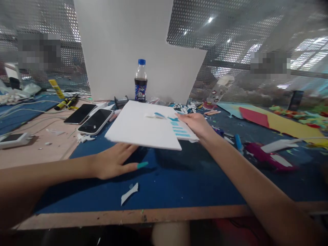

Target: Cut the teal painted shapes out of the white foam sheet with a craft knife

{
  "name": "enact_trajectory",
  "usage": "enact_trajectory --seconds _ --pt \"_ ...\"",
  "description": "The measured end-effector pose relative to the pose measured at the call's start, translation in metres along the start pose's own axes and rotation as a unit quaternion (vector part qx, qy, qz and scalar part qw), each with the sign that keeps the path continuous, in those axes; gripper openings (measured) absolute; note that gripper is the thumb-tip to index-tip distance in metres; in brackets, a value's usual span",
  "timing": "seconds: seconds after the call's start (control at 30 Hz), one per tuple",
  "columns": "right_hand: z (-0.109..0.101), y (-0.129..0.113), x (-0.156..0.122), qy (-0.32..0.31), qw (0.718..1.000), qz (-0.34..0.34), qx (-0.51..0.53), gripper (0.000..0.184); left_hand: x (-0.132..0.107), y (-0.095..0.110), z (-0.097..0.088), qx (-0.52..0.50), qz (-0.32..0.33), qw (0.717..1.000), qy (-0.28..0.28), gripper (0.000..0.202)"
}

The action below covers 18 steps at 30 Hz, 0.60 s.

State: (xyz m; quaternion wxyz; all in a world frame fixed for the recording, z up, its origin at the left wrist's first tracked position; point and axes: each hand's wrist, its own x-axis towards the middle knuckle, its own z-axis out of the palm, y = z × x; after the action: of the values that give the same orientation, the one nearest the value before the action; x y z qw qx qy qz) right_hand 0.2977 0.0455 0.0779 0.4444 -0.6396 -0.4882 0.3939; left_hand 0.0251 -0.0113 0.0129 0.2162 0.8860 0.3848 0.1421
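Note:
A white foam board is lifted a little above the blue cutting mat, with teal strips stuck along its right side. My right hand grips the board's right edge, thumb on top beside the strips. My left hand reaches under the board's near edge, fingers stretched out flat on the mat, teal nails showing. A white paper scrap lies on the mat in front of my left hand.
Two phones lie at the left, a third device further left. A dark soda bottle stands before a tall white board. Scraps, a purple tool and coloured sheets lie right. Yellow tools sit far left.

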Motion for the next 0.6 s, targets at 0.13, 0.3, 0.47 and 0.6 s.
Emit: enact_trajectory --seconds 0.13,0.3,0.47,0.6 --pt "-0.012 0.001 0.009 0.039 0.999 -0.005 0.010 0.025 -0.008 0.025 0.004 0.083 0.020 0.994 -0.075 0.074" --pt "-0.021 0.010 0.021 0.052 0.998 -0.023 0.004 0.024 -0.032 0.045 0.016 0.114 0.085 0.986 -0.090 0.074" --pt "-0.023 0.013 0.021 0.047 0.999 -0.016 -0.013 0.023 0.009 0.027 0.019 0.124 0.084 0.985 -0.090 0.046" --pt "-0.019 0.018 0.019 0.029 0.999 -0.005 -0.038 0.019 0.064 -0.007 0.009 0.094 0.107 0.989 0.031 0.032"
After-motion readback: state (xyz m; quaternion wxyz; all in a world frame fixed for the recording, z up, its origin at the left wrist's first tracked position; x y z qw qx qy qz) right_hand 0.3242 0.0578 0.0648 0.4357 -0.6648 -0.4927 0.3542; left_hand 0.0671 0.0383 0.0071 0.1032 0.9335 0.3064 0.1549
